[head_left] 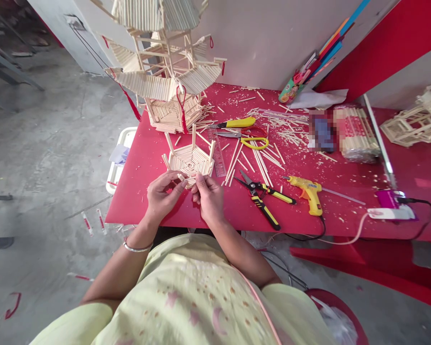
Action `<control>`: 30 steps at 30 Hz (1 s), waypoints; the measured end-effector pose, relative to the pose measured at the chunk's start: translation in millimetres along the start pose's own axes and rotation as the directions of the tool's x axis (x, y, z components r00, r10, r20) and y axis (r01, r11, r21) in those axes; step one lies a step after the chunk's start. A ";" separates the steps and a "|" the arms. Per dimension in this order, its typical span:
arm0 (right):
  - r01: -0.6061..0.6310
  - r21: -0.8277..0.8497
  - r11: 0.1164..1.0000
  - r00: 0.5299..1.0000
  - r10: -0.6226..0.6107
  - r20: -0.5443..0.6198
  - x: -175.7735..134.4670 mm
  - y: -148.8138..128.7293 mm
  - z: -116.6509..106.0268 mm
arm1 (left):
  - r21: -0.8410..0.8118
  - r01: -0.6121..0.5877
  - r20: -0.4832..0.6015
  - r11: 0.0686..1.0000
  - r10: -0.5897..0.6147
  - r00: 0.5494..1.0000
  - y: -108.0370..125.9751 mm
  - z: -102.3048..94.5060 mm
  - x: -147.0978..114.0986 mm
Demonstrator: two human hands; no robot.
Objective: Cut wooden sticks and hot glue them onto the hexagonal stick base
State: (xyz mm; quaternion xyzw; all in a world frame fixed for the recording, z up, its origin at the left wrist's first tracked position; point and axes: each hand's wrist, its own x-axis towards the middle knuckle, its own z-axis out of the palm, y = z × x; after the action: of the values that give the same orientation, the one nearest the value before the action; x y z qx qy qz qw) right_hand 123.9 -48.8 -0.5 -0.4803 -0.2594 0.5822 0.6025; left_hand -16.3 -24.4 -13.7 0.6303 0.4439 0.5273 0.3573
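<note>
A six-sided base of thin wooden sticks, laid in rings with short posts standing at its corners, rests at the front left of the red table. My left hand is closed at its near left edge, thumb and fingers around a corner post. On the near right edge, my right hand pinches the base between thumb and fingers; my fingers hide part of that edge. Just behind stands a tiered stick pagoda with red tassels. A clear ruler lies along the base's right side.
Right of my hands lie pruning shears, a yellow glue gun, yellow-handled scissors and a yellow utility knife. Loose sticks and shavings cover the middle. A bundle of sticks and a power strip are farther right.
</note>
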 end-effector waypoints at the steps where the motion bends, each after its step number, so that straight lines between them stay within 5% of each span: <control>1: 0.001 -0.001 1.000 1.000 -0.001 0.000 -0.1 -0.1 0.1 | 0.002 0.001 0.003 1.000 -0.001 1.000 0.0 -0.1 -0.1; 27: -0.004 0.076 0.997 1.000 0.003 0.018 3.5 0.5 -2.1 | 0.065 -0.084 0.029 0.994 0.082 0.996 -3.8 0.7 -2.7; 30: -0.001 0.076 0.997 1.000 0.000 0.008 5.1 3.2 -3.7 | 0.087 -0.126 -0.159 0.988 0.138 0.977 -1.7 -2.1 -2.2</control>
State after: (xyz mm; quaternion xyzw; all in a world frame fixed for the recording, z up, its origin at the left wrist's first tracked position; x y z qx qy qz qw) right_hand 126.7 -45.4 -6.1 -0.4547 -0.2393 0.5938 0.6192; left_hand -18.8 -25.9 -15.7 0.6257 0.4489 0.5829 0.2592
